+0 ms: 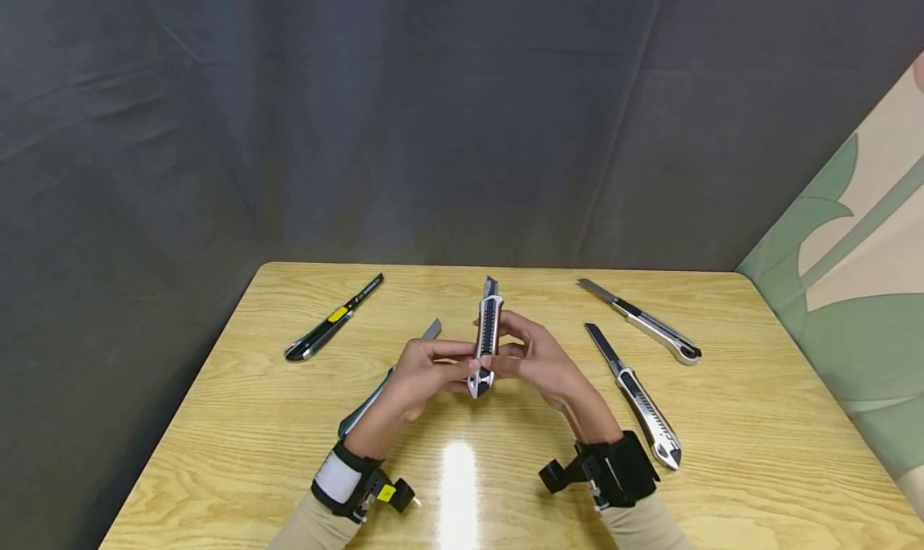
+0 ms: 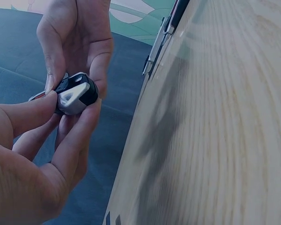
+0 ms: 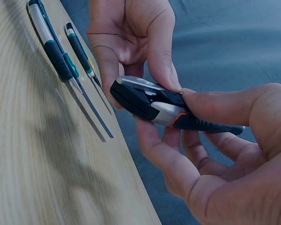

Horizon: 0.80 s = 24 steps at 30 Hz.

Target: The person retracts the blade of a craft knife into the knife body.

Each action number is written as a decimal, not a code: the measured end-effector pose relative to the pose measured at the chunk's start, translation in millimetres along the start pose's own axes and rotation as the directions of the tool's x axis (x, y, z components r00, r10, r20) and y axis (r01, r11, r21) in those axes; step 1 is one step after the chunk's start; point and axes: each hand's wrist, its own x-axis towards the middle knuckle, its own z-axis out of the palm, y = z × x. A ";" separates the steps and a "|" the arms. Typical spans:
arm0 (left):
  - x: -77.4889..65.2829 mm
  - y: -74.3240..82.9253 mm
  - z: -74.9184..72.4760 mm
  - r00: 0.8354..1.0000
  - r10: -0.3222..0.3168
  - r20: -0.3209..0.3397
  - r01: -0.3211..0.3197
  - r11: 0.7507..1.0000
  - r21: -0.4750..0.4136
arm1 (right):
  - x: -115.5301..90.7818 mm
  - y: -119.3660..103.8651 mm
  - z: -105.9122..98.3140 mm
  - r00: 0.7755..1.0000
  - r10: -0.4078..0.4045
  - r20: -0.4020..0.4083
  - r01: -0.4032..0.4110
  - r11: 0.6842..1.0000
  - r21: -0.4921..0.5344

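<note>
Head view: silver-and-black snap-off knife point(image 1: 489, 325) raised above bench point(image 1: 765, 430), blade end pointing away from the person. Pinched at the handle between thumb and fingers of left hand point(image 1: 426, 370) and right hand point(image 1: 540, 361). Lying on the left: teal-and-black knife point(image 3: 63, 65), partly hidden by left hand and forearm; farther out, black-and-yellow knife point(image 1: 337, 316). Lying on the right: near silver knife point(image 1: 647, 412) and far silver knife point(image 1: 653, 328).

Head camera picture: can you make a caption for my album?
Left grip and right grip hold one utility knife over the wooden table, with four more knives lying on top.
</note>
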 end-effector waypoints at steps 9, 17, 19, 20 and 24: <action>-0.1 0.3 -3.4 1.000 0.001 0.019 -0.001 1.000 0.007 | 1.5 2.9 1.8 1.000 0.028 -0.008 -0.028 1.000 0.011; 0.1 4.0 -4.3 0.999 0.037 0.032 -0.038 0.999 0.017 | -0.1 -1.1 3.7 0.996 0.081 -0.043 -0.081 0.997 0.008; 0.5 5.3 -3.6 0.999 0.041 0.024 -0.041 0.999 0.013 | 0.2 -1.2 5.4 0.993 0.099 -0.063 -0.098 0.995 0.017; 0.8 5.7 -3.2 0.999 0.043 0.017 -0.043 0.999 0.010 | 0.3 -1.1 6.4 0.991 0.106 -0.076 -0.104 0.994 0.023; 2.4 6.6 -1.9 0.999 0.037 -0.026 -0.037 0.999 0.006 | 1.1 0.0 9.3 0.989 0.101 -0.110 -0.097 0.994 0.046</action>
